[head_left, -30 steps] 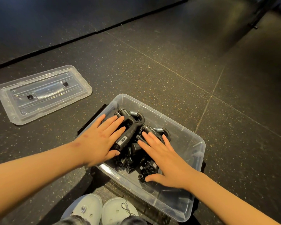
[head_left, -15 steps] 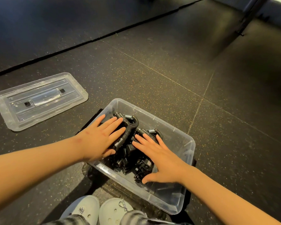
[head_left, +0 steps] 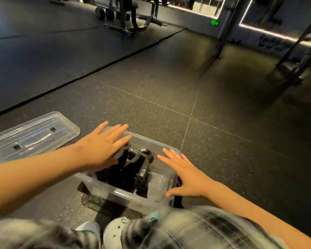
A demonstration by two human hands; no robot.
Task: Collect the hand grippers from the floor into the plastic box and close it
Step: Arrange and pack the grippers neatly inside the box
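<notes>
A clear plastic box (head_left: 126, 194) stands on the dark floor just in front of my feet. Several black hand grippers (head_left: 140, 168) with metal springs lie piled inside it. My left hand (head_left: 102, 146) hovers flat over the box's left side, fingers spread and holding nothing. My right hand (head_left: 185, 175) hovers over the box's right side, fingers also apart and empty. The clear lid (head_left: 31, 137) lies flat on the floor to the left of the box.
My white clogs (head_left: 113, 230) and plaid trouser legs (head_left: 187, 229) fill the bottom edge. Gym equipment (head_left: 126, 15) stands far back, and a dark rack frame (head_left: 294, 56) rises at the right. A floor seam (head_left: 188, 123) runs past the box.
Both hands have lifted off the hand grippers and spread apart over the box. The camera has tilted upward, so the box sits lower in view.
</notes>
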